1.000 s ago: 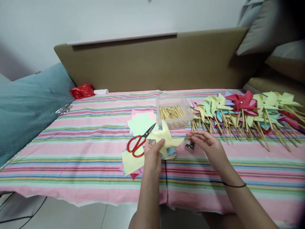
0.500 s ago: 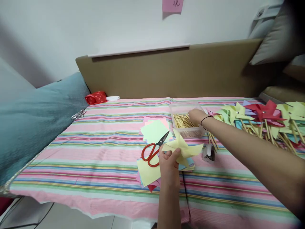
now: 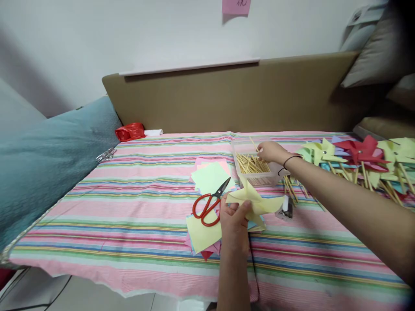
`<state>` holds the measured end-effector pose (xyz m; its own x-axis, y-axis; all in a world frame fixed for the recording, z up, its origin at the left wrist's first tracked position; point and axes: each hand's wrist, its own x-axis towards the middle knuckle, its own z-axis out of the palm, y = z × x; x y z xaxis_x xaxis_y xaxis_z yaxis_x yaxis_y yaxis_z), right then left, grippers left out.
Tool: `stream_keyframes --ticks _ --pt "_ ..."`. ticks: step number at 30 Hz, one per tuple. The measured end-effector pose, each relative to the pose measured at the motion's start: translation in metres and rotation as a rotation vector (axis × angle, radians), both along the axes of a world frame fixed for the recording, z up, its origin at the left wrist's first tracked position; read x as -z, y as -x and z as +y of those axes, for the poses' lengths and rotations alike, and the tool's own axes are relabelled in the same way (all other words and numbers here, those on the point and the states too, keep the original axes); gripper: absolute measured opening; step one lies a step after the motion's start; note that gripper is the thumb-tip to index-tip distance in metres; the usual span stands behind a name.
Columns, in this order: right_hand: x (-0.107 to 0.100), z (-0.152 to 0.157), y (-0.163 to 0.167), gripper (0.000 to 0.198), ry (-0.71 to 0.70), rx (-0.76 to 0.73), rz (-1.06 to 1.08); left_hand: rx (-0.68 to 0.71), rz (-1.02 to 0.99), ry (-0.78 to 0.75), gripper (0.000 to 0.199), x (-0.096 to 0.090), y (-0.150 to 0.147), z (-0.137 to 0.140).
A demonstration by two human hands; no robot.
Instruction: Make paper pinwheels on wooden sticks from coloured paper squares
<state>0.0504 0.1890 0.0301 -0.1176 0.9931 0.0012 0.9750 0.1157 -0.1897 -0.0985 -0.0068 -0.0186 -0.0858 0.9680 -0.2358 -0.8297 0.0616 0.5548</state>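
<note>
My left hand (image 3: 234, 218) pinches a pale yellow paper pinwheel (image 3: 256, 202), its blades folded in toward the middle. Above the right part of a clear plastic box (image 3: 238, 175), my right hand (image 3: 271, 152) grips a thin wooden stick (image 3: 253, 143) that points up and left. Many more wooden sticks (image 3: 249, 164) lie in the box. Red-handled scissors (image 3: 210, 202) rest beside my left hand, across stacks of coloured paper. A pale green sheet (image 3: 210, 177) tops the far stack, and a yellow sheet (image 3: 202, 233) tops the near one.
Finished pinwheels (image 3: 359, 153) on sticks are heaped at the right. A small clear container (image 3: 285, 209) stands right of the yellow pinwheel. A red plastic roll (image 3: 130, 131) and metal clips (image 3: 106, 155) lie at the far left of the striped cloth (image 3: 129, 207).
My right hand has risen out of the sticks and moved slightly right, now with one stick in its fingers. My left hand and the pinwheel have shifted a little right.
</note>
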Motion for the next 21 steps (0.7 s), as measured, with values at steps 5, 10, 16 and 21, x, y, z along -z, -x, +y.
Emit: stream_keyframes --ticks 5,10,16,21 --pt "-0.018 -0.099 -0.018 0.034 -0.111 0.031 0.594 0.019 0.039 -0.042 0.059 -0.004 -0.005 0.0" --pt "0.005 -0.19 -0.028 0.043 0.249 0.111 1.374 0.152 0.069 -0.096 0.059 -0.007 -0.018 -0.006" --pt "0.03 -0.203 -0.034 0.022 0.263 0.067 1.415 0.213 0.049 -0.108 0.055 -0.003 -0.035 -0.007" --pt "0.041 -0.203 -0.034 0.028 0.144 0.002 1.458 0.194 0.087 -0.097 0.056 0.0 -0.047 -0.002"
